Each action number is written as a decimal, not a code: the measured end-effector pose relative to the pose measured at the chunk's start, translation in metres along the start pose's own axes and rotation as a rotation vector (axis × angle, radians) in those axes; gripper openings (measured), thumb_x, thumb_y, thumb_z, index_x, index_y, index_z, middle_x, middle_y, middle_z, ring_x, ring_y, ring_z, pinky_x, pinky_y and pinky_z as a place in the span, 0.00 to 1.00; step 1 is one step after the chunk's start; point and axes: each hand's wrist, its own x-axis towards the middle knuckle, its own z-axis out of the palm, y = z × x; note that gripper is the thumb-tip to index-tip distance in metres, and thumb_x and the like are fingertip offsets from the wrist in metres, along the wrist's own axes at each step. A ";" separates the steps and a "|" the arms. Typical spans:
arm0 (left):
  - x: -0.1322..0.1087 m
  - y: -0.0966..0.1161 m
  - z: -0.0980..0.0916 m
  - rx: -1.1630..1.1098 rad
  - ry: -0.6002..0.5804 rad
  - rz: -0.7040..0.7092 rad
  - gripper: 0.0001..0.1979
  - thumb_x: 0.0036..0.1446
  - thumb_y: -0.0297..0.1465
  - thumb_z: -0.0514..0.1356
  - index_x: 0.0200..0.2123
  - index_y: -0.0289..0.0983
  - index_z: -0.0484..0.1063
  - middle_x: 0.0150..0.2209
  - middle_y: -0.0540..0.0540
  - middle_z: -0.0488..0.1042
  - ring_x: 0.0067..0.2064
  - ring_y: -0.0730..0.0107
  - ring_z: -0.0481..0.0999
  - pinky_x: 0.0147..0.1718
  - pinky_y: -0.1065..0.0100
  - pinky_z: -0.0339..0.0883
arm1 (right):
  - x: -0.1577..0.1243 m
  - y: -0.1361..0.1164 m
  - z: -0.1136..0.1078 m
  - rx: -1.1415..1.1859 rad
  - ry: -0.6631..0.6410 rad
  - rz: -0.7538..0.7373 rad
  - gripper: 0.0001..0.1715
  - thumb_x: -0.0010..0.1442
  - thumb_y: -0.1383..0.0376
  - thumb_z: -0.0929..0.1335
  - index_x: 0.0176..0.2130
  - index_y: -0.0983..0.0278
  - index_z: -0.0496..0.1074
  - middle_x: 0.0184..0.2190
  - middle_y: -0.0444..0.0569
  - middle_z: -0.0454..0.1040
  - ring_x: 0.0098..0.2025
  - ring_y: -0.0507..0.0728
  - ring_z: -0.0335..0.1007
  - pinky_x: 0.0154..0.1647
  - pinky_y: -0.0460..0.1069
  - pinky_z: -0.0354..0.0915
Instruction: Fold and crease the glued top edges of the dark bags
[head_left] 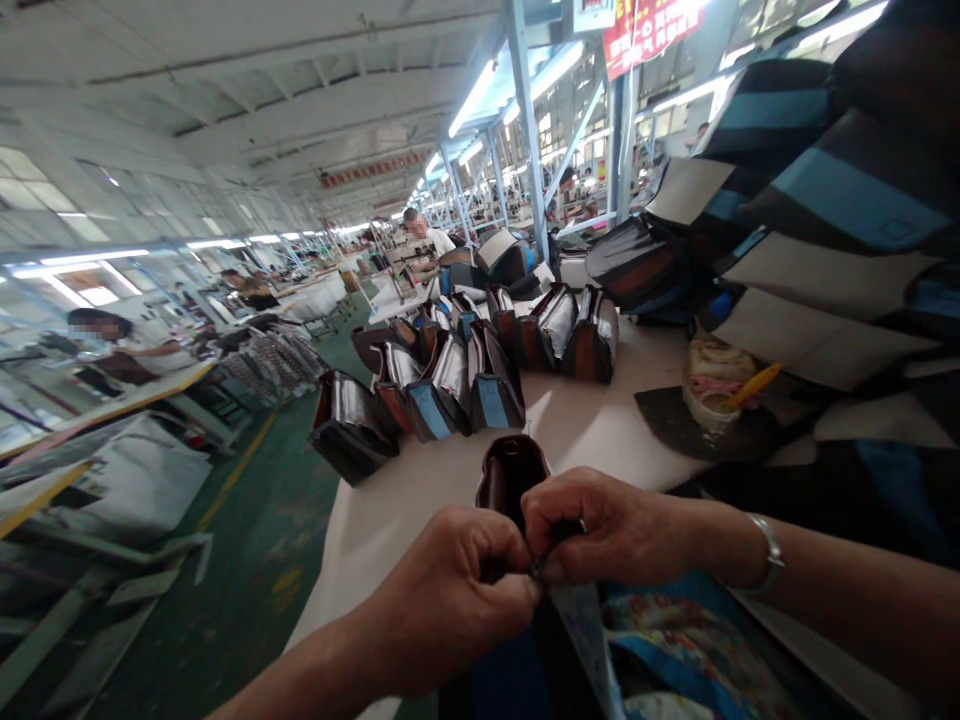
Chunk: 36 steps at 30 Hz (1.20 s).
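A dark bag (pixel 498 478) with a maroon lining stands at the near edge of the pale table, its lower part dark blue and black. My left hand (pixel 457 595) and my right hand (pixel 600 530) meet over its opening, fingertips almost touching. Both hands are closed in a pinch on the bag's edge; the exact bit between the fingertips is too small to make out. A bracelet is on my right wrist.
Several bags (pixel 442 385) stand in a group on the table (pixel 367 515). A pot (pixel 711 405) with a yellow-handled tool sits at right, beside stacked dark and blue bag pieces (pixel 855 190). Patterned cloth (pixel 675 650) lies near me. People work at left and farther back.
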 end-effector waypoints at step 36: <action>-0.006 -0.009 0.018 0.204 0.060 0.115 0.06 0.55 0.27 0.57 0.27 0.36 0.70 0.24 0.54 0.65 0.26 0.76 0.63 0.26 0.71 0.52 | -0.030 -0.002 0.006 -0.419 0.101 -0.125 0.12 0.71 0.61 0.61 0.43 0.65 0.69 0.37 0.49 0.71 0.37 0.51 0.65 0.41 0.47 0.63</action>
